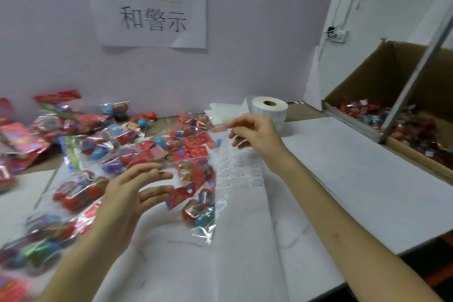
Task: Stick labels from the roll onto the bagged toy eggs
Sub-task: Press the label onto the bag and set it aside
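Observation:
Several clear bags of red and blue toy eggs (117, 152) lie spread over the left half of the white table (355, 179). One bag (199, 203) lies nearest me in the middle. A white label roll (269, 108) stands at the back, and its strip of labels (241, 171) runs down the table toward me. My right hand (255, 140) hovers over the strip's upper part and pinches a small label at its fingertips. My left hand (132, 196) floats above the bags with straight, spread fingers, holding nothing.
A large cardboard box (382, 86) holding more bagged eggs stands at the right, with a grey metal bar (416, 73) slanting across it. A paper sign (152, 7) hangs on the wall behind. Peeled backing paper (220, 113) lies beside the roll.

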A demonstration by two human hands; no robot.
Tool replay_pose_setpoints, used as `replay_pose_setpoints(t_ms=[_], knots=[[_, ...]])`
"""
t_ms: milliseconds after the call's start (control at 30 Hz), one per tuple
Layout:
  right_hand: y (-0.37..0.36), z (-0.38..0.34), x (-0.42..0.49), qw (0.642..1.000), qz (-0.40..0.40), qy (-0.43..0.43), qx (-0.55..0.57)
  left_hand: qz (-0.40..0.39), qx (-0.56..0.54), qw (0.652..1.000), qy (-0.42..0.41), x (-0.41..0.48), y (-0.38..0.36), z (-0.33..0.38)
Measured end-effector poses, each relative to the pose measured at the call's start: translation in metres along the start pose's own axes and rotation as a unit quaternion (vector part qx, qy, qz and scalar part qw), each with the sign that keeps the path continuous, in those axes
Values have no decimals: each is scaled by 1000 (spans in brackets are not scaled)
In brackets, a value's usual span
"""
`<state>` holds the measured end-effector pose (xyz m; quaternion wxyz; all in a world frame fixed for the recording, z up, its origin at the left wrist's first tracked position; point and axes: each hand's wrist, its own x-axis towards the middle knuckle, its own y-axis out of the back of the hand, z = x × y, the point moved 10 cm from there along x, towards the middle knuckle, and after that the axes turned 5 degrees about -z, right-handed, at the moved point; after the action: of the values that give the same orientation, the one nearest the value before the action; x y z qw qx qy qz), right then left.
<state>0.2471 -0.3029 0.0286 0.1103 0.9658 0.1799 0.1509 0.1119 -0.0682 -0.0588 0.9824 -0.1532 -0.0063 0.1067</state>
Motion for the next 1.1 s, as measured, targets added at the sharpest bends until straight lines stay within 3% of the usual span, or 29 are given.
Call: replay_pose_setpoints(t_ms=[100,233,400,467,533,700,1100], knots=[[-52,-26,18,991,-58,55,-103,18,34,999,7,-2,0,4],[-104,-14,56,968,-113,40,-219,38,40,998,22,-7,2,4],[-148,29,97,878,-212,-13,-429,30,32,999,27,-8,0,5],[-150,51,107,863,-234,-70,-442,26,28,999,29,-7,0,5],[-150,65,109,872,-243,-105,-411,24,25,999,32,-6,0,5],[-143,58,110,889,-176,-58,-418,22,29,999,32,-5,-2,5],[-102,21,82,943,-140,-16,-302,18,26,998,46,-7,-4,4]])
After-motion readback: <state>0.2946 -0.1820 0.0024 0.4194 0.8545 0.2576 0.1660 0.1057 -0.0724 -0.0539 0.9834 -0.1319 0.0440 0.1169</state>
